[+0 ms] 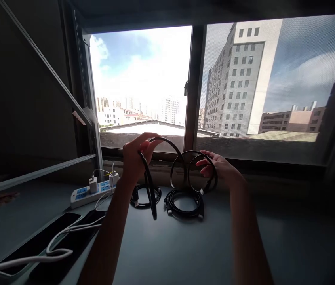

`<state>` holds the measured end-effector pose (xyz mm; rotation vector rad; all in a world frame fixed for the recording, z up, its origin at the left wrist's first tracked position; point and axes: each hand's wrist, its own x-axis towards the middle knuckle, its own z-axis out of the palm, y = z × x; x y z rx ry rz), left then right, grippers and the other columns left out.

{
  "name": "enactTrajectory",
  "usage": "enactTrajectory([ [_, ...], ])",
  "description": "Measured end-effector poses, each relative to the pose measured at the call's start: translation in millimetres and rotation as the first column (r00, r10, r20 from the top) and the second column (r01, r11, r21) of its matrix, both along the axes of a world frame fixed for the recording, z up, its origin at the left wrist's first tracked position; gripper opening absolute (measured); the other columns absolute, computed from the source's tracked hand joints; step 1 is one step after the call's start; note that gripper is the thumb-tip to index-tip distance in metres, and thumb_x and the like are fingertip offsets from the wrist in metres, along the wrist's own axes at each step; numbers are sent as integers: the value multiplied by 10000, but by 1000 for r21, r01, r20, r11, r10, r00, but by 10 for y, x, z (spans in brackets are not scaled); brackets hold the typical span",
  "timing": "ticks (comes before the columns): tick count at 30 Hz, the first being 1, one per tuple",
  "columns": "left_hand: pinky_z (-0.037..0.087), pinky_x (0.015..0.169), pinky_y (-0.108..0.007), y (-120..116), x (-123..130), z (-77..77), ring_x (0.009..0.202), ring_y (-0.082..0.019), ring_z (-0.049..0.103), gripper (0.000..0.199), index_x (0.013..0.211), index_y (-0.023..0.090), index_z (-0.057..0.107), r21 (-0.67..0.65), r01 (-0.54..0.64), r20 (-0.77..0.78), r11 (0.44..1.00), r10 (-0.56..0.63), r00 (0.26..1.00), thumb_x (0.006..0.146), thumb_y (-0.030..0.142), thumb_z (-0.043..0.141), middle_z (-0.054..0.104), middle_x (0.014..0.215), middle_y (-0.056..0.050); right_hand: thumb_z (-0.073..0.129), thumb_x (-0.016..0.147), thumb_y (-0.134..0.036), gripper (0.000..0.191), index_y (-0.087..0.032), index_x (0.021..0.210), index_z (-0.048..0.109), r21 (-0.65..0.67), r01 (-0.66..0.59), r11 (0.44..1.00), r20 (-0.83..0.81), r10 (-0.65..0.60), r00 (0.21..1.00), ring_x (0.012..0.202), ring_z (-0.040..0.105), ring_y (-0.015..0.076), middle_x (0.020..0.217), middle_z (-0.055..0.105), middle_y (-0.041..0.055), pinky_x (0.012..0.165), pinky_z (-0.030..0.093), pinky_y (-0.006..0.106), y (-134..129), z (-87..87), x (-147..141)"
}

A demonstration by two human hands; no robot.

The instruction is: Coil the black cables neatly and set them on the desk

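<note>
A black cable [172,144] hangs in loose loops in the air between my two hands. My left hand [137,154] grips it at the left, fingers closed around it, with part of the loop dangling below. On the right, my right hand [217,166] touches the cable's smaller loops, its fingers apart and partly behind them; a connector with a light tip [202,191] hangs there. Below, a coiled black cable [173,208] with several plugs lies on the table. Another black coil [146,205] lies to its left, partly hidden by the hanging cable.
A white power strip [77,202] with chargers stands at the left of the grey table [167,253]. Two dark phone-like devices [48,233] and white cables [39,259] lie nearer. A metal frame [42,170] and a window [195,87] stand behind.
</note>
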<state>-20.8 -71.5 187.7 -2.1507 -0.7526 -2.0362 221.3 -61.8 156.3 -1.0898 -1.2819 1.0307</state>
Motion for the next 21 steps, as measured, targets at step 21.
enactTrajectory([
  [21, 186, 325, -203, 360, -341, -10, 282, -37, 284, 223, 825, 156, 692, -84, -94, 400, 992, 120, 909, 747, 359, 645, 344, 319, 99, 761, 630, -392, 256, -171, 614, 633, 336, 599, 727, -419, -455, 786, 346, 334, 26, 485, 526, -1, 294, 187, 156, -621, 157, 546],
])
